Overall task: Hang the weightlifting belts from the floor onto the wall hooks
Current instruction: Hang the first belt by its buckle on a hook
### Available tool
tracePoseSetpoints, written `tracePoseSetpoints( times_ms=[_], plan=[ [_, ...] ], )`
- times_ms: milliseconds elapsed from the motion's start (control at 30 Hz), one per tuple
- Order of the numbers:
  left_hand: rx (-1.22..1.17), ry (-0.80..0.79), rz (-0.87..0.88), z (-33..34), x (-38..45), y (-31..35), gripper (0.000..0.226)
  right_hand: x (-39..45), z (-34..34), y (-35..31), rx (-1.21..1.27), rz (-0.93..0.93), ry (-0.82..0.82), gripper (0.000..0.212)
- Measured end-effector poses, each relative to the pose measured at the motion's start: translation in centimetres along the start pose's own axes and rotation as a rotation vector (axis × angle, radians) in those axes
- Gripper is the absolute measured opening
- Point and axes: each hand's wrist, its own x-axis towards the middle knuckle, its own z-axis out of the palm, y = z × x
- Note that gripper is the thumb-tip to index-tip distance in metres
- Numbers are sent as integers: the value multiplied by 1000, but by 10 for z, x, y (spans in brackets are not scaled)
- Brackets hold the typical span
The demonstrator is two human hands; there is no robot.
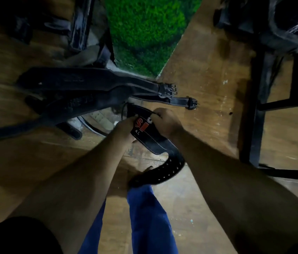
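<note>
A black weightlifting belt with red and white lettering [150, 138] is held in the middle of the view by both hands. My left hand [124, 128] grips its left edge and my right hand [167, 121] grips its upper right edge. Its perforated strap end [162, 173] curls down toward my blue trouser leg. Two other black belts hang to the left: the upper black belt [82, 79] ends in a buckle [168, 90], and the lower black belt [82, 103] lies just under it. No hook is visible to me.
Brown wooden wall panels [208, 76] meet at a corner with a green turf panel [144, 33]. A black metal rack frame [254, 107] stands at the right. A pale strap [101, 119] and dark cords hang behind the belts.
</note>
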Motion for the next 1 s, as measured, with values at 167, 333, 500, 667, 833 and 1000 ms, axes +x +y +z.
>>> tracePoseSetpoints(
  times_ms=[167,333,500,667,833,1000],
  plan=[
    [31,18,137,14,-67,45,23,-43,-24,-38,441,172,121,46],
    [225,137,442,36,-169,88,16,-81,-73,-86,731,224,53,43],
    [407,30,673,54,-270,106,14,-126,-123,-137,1038,303,-177,63],
    [495,-139,844,57,-381,120,23,-171,-179,-192,1122,198,-260,37],
    [440,-37,875,51,-454,158,43,-210,-235,-269,1129,-39,-36,39],
    [310,-136,932,62,-517,216,22,-245,-275,-331,972,-171,-146,58]
  ],
)
